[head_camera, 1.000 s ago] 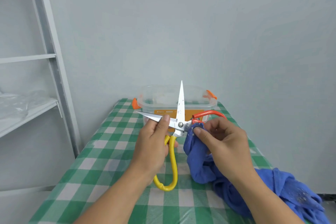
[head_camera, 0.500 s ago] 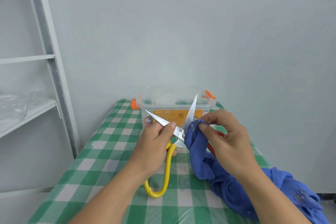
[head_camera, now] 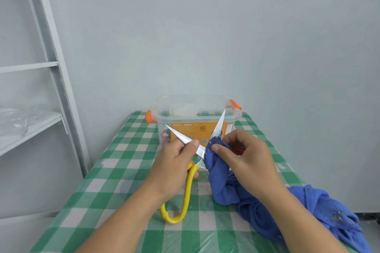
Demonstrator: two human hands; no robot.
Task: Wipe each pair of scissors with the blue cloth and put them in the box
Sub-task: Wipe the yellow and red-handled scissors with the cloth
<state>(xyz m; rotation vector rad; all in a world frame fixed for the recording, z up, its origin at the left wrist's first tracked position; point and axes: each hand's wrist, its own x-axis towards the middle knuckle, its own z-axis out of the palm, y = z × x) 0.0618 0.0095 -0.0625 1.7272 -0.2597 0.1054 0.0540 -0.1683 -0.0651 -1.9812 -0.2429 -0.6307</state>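
Head view, right hand (head_camera: 247,160) pinching cloth (head_camera: 219,172) on scissors (head_camera: 190,182)

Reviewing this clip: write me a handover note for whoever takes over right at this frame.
Left hand grips the yellow-handled scissors, thumb on one blade; blades spread open.
Right hand pinches the blue cloth around the other blade, near the pivot.
Box stands open behind them on the table; red handles show through its wall.
Done: wiping under way on this pair.
Left: finish both blades, put the pair in the box.
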